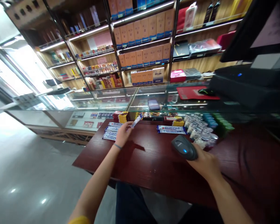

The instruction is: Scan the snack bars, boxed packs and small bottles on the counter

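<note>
My left hand [123, 135] is closed on a blue and white wrapped snack bar [137, 120], held tilted above the dark red table [140, 165]. Just left of that hand lies a group of similar wrapped bars [110, 134]. My right hand [206, 161] grips a black barcode scanner [184, 147] with a small blue light on top. Beyond the scanner, more of the blue and white bars [171, 129] lie side by side. Small clear jars with silver lids [202, 132] stand in rows to the right of these bars.
Stacks of red and yellow packets [120, 117] sit along the table's back edge, against a glass display counter [102, 99]. Green-topped containers [222, 121] stand at right. A red mat [189, 93] with a mouse lies on the glass, near a dark monitor [252, 34]. Stocked shelves [142, 46] rise behind.
</note>
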Demonstrator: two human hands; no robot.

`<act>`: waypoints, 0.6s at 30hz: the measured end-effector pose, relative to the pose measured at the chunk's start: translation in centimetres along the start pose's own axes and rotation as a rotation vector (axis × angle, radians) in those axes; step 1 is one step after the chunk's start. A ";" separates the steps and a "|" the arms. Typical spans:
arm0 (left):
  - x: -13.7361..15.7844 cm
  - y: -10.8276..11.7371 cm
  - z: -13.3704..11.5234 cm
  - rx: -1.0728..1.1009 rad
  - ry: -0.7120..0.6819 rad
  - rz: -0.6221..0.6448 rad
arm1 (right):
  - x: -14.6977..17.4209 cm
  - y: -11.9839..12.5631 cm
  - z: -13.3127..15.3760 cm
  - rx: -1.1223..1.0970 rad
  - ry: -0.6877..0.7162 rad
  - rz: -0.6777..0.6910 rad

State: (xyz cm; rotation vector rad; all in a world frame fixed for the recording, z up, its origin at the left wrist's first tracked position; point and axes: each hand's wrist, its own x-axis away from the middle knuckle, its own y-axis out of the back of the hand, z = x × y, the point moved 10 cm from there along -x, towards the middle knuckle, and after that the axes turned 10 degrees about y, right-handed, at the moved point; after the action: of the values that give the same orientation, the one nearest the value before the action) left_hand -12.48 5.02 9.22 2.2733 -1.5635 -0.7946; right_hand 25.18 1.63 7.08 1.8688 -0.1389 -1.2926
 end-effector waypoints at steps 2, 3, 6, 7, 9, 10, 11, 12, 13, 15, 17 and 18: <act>1.1 3.6 1.2 -0.256 -0.088 -0.069 | 0.0 0.2 0.4 0.007 0.044 -0.022; 1.6 5.1 1.9 -0.359 -0.121 -0.079 | 0.0 0.2 0.5 0.009 0.060 -0.032; 2.4 8.1 4.5 -0.567 -0.191 -0.031 | 0.2 0.0 0.2 0.013 0.039 -0.044; 2.6 8.7 5.4 -0.612 -0.206 -0.006 | 0.4 -0.2 0.0 0.014 0.027 -0.038; 2.7 9.4 7.2 -0.671 -0.226 0.054 | 0.6 -0.6 -0.2 0.012 0.018 -0.029; 2.7 9.6 8.0 -0.685 -0.234 0.084 | 0.7 -0.7 -0.3 0.011 0.018 -0.032; 2.7 9.7 8.7 -0.689 -0.239 0.113 | 0.8 -0.7 -0.3 0.011 0.017 -0.041; 2.6 9.7 9.3 -0.683 -0.242 0.138 | 0.9 -0.8 -0.4 0.010 0.010 -0.049; 2.6 9.7 9.8 -0.673 -0.241 0.156 | 1.0 -0.8 -0.6 0.008 -0.003 -0.051; 2.4 9.6 10.5 -0.652 -0.223 0.180 | 1.1 -1.0 -0.8 -0.002 -0.032 -0.038; 2.3 9.5 10.9 -0.643 -0.200 0.196 | 1.0 -1.1 -0.9 -0.013 -0.039 -0.028; 2.3 9.4 11.0 -0.644 -0.195 0.203 | 1.0 -1.0 -0.9 -0.015 -0.033 -0.034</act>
State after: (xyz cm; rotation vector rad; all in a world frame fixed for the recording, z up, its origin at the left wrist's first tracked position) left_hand -25.50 0.28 4.40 1.5917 -1.3236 -1.2670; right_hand 25.99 2.25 5.79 1.8445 -0.1152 -1.3445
